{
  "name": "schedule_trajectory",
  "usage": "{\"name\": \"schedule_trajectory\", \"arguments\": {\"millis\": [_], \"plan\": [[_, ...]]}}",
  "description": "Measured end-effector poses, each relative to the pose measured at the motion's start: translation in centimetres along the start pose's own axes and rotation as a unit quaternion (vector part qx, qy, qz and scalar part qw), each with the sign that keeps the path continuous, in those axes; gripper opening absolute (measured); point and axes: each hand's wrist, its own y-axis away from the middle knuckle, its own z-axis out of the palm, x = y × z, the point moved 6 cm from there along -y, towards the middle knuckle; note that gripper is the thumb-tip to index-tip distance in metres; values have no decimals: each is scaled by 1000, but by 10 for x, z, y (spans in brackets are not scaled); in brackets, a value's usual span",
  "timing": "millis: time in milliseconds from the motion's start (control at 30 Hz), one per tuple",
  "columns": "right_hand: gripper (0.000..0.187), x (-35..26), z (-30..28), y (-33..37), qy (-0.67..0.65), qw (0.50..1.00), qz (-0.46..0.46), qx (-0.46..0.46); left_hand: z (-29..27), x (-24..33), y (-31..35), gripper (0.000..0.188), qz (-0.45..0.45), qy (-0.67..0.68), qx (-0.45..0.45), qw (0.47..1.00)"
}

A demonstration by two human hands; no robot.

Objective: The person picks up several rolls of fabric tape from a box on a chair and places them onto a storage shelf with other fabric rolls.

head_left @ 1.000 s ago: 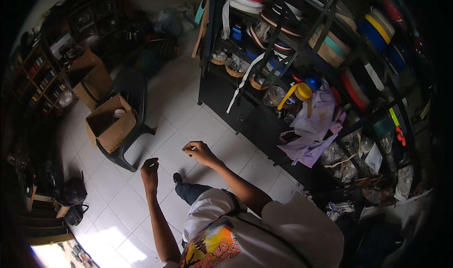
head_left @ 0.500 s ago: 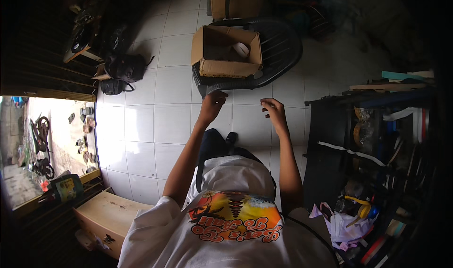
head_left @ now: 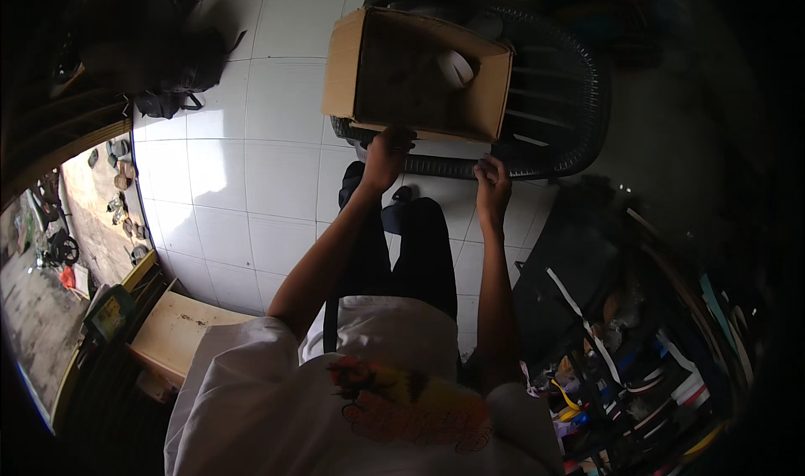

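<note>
An open cardboard box [head_left: 436,131] rests on a dark plastic chair [head_left: 587,124]. Inside it, toward the right, lies a white rounded thing [head_left: 454,69] whose kind I cannot make out. My left hand [head_left: 390,157] is at the box's near edge, fingers loosely bent and reaching over the rim; whether they touch it is hard to tell. Just below the box's near right corner is my right hand [head_left: 495,187], fingers half curled and loosely apart, by the chair's front edge. Nothing shows in either hand.
White floor tiles [head_left: 277,174] run to the left, with a dark bag [head_left: 159,103] beyond. A pale wooden cabinet [head_left: 189,325] stands near left. To the right is a dark shelf [head_left: 562,258] with strips and bundled items. An opening at left shows shoes [head_left: 122,174] outside.
The box and chair appear larger and nearer as I have moved toward them. Both hands have come up to the box's near side. The view has turned somewhat.
</note>
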Motion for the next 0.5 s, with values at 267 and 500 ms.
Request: {"name": "schedule_trajectory", "arguments": {"millis": [267, 500], "plan": [[79, -17, 91, -205, 212, 958, -195, 2, 59, -150, -187, 27, -91, -209, -63, 972], [91, 34, 159, -307, 362, 909, -204, -19, 119, -258, -261, 45, -50, -137, -75, 986]]}}
